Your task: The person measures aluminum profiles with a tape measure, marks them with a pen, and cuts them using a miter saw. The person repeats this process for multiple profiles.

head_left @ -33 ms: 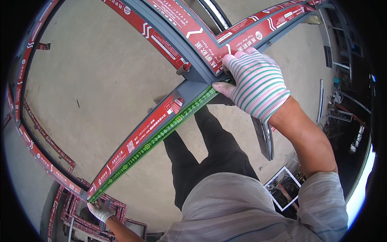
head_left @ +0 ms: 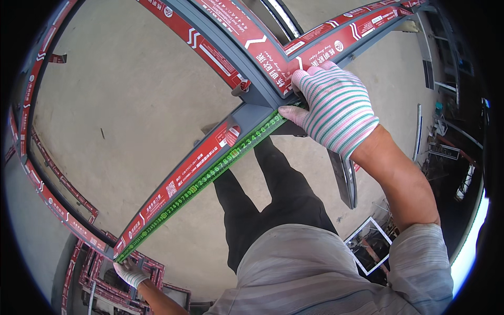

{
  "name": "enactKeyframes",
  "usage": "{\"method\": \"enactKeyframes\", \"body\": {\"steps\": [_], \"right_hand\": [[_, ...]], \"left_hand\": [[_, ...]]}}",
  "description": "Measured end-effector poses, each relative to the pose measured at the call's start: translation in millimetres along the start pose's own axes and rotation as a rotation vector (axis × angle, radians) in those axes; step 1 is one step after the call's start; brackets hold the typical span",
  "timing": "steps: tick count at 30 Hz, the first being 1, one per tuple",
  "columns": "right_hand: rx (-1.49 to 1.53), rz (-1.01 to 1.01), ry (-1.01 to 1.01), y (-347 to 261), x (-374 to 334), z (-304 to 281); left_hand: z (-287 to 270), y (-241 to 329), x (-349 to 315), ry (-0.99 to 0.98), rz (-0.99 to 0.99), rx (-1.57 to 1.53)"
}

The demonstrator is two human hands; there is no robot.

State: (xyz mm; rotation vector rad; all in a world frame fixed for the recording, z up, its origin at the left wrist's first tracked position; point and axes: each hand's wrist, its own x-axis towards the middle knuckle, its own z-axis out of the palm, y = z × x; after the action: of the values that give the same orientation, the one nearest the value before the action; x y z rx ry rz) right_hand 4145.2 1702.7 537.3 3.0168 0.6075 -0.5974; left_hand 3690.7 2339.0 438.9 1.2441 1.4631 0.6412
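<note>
Green: stretches a tape measure (head_left: 214, 172) from lower left to centre, along a red-filmed frame bar (head_left: 202, 155). Clasps its upper end in the right hand (head_left: 335, 105); cannot tell the left hand's (head_left: 131, 274) grip, at lower left. Seemingly measuring; next, calls for steady alignment and reading.

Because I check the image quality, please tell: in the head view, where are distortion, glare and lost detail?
Head view: the red frame's left bar bows along the black rim; a strip at far right glares white; the green tape measure has clear digits by the right hand, too small to read by the left hand.
</note>
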Motion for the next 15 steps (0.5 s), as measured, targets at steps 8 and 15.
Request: {"method": "enactKeyframes", "body": {"steps": [8, 15], "right_hand": [[-0.007, 0.021, 0.005, -4, 0, -2], [-0.067, 0.061, -0.043, -9, 1, -7]], "left_hand": [[-1, -2, -1, 0.006, 0.021, -0.008], [1, -5, -3, -0.017, 0.029, -0.022]]}}
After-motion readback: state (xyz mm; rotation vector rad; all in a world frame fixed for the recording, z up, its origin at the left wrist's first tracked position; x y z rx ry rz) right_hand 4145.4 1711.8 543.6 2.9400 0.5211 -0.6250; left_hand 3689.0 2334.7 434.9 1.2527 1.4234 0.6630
